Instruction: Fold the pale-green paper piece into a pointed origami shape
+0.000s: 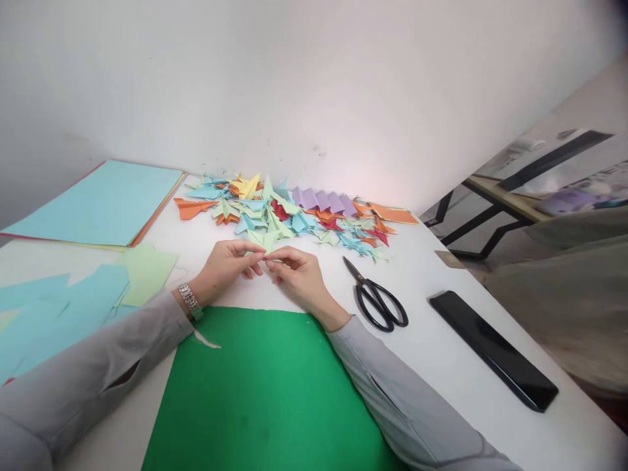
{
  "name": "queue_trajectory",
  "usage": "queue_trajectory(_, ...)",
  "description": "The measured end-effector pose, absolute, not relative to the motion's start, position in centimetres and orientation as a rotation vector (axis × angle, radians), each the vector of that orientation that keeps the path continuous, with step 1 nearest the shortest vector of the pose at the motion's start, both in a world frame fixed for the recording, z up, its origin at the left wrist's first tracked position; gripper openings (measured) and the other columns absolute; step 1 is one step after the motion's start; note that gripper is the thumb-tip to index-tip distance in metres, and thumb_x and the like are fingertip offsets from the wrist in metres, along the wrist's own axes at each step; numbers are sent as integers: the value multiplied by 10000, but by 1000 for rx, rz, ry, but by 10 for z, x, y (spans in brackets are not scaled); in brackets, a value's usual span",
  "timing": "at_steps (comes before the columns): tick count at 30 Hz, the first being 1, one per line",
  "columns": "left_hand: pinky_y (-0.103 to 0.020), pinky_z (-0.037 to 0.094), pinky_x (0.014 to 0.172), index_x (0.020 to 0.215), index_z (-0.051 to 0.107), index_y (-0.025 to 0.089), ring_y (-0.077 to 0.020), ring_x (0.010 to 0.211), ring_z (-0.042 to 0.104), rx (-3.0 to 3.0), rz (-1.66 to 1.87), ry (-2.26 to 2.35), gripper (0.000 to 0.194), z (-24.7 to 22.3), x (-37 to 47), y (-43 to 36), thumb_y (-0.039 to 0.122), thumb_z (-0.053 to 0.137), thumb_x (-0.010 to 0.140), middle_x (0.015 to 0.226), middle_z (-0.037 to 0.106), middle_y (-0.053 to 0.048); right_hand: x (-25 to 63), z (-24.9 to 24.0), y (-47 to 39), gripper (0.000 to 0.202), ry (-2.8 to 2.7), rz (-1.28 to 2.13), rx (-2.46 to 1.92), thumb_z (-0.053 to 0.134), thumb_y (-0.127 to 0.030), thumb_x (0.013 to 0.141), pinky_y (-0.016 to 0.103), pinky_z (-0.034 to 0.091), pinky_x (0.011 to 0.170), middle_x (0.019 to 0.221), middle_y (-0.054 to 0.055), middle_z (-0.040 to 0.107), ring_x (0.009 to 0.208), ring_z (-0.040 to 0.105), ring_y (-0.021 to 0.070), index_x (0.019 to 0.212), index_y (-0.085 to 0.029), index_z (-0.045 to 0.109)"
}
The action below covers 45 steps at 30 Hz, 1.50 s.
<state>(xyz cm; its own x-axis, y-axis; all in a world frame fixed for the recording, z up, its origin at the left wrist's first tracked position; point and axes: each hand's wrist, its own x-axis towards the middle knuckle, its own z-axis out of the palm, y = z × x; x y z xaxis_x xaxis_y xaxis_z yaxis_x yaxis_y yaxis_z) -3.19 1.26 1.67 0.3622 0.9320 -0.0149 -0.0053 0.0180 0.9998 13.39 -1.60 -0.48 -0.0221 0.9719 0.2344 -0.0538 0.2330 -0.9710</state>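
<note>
My left hand (230, 263) and my right hand (297, 273) meet just in front of a heap of folded paper pieces (299, 219). Both hands are closed in a pinch, fingertips touching, on a small light green folded paper (263, 241). The fingers cover its lower end. Below my wrists lies a large green sheet (265, 379), with a thin pale paper scrap (207, 340) near its upper left edge. Scissors (375, 297) with black handles rest to the right of my right hand, blades pointing away from me.
A stack of coloured paper (98, 203), light blue on top, sits at the back left. Nearer lie loose blue sheets (59, 314) and a light green piece (150, 271). A long black object (493, 350) lies at the right. Behind the table rises a white wall (294, 85).
</note>
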Motion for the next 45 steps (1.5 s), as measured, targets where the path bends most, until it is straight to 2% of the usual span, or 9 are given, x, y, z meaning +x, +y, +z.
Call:
queue_trajectory(7,-223,480,496,907,708,121,-104,475,581,1383,939,936,315,18,-31,11,328,754,673,545,668,-6,134,-8,-14,145,-1237,1067,-975,787,-307,649,232,499,429,724,11,640,580,563,115,744,-206,746)
queue_trajectory(14,-224,484,493,874,709,124,-98,459,566,1425,971,961,265,18,-29,11,297,743,676,537,662,-1,135,-6,-12,132,-1159,1049,-990,808,-294,620,236,512,427,757,19,651,589,568,117,698,-207,747)
queue_trajectory(18,-226,483,486,836,703,119,-101,453,565,1397,979,983,299,19,-29,10,309,787,620,523,662,-3,135,-6,-12,145,-1151,1060,-1009,814,-291,601,237,512,425,758,18,650,602,569,122,685,-202,736)
queue_trajectory(29,-237,478,475,754,711,121,-105,440,557,1380,1024,1034,312,17,-29,10,344,818,564,506,657,-12,135,-9,-13,191,-1282,1020,-1010,786,-368,644,238,476,427,797,36,646,653,585,145,722,-204,726)
queue_trajectory(35,-238,492,482,721,713,123,-109,451,567,1407,1027,1065,294,18,-28,10,353,815,570,511,656,-17,134,-8,-12,224,-1279,1070,-1035,756,-398,677,233,486,445,707,14,633,577,578,120,723,-188,695)
queue_trajectory(45,-243,502,484,675,711,134,-116,453,576,1425,1037,1093,238,18,-27,9,341,796,592,499,649,-18,133,-5,-13,266,-1256,1106,-1057,760,-417,676,240,485,465,616,4,639,583,604,138,760,-183,666)
